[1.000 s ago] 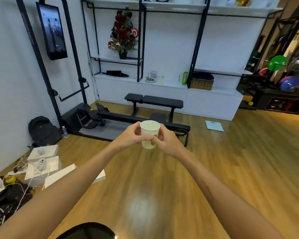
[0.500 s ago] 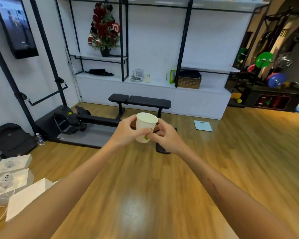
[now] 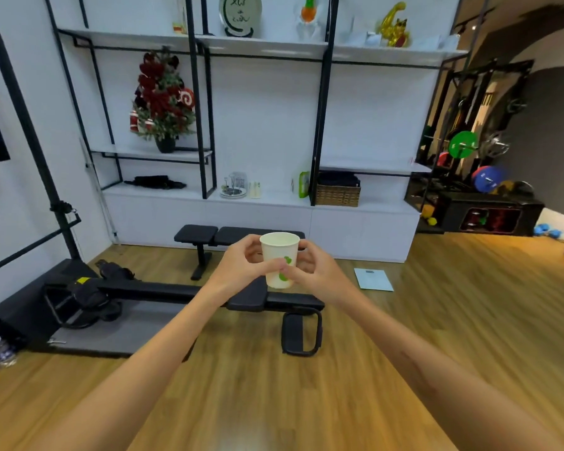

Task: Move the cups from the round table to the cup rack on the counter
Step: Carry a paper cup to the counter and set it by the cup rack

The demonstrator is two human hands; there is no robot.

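A wooden floor (image 3: pixel 388 369) fills the lower frame, backed by a white table (image 3: pixel 274 203) and shelving at centre. A cup rack (image 3: pixel 232 187) is seen on that table; a black bench (image 3: pixel 238 236) stands before it. At centre frame, an upright paper cup (image 3: pixel 279 258) is gripped between the left hand (image 3: pixel 241 265) and right hand (image 3: pixel 316 271), fingers curled around it.

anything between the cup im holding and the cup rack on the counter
Yes. The black weight bench stands on the floor directly ahead, between the paper cup held in both hands and the cup rack on the white counter.
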